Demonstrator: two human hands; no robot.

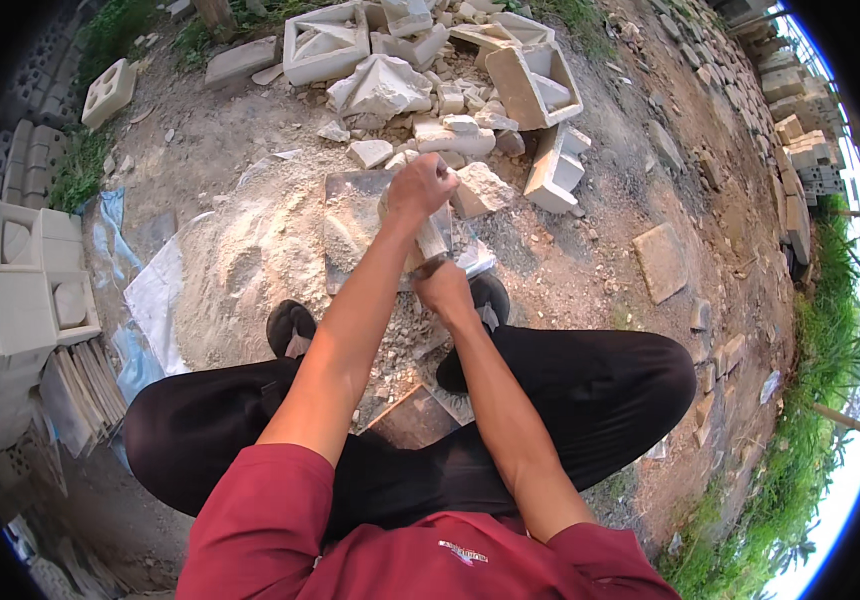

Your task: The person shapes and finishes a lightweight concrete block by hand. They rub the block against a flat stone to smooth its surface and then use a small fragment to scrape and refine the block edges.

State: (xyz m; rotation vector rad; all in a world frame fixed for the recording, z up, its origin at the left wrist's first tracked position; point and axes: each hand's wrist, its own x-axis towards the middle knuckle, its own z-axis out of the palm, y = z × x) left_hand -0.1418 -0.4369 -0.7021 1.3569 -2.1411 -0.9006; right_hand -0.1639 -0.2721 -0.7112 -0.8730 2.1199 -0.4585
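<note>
My left hand (422, 190) is closed, reaching out farther than the right, above a flat square board (335, 186) dusted with pale powder. What its fingers hold, if anything, is hidden. Closer to me, my right hand (446, 288) is also closed, at the near end of a pale, dusty, narrow piece (432, 238) lying between the two hands. A small dark part shows at its fingers; I cannot make out its kind. A broken pale chunk (483, 190) rests just right of my left hand. Pale powder (240, 270) is heaped left of the board.
Broken pale concrete blocks (380, 88) are piled ahead. Stacked hollow blocks (15, 235) and thin slabs (85, 395) stand at left. A flat stone (661, 262) lies on the right, with grass (830, 330) beyond. Another board (413, 418) lies between my legs.
</note>
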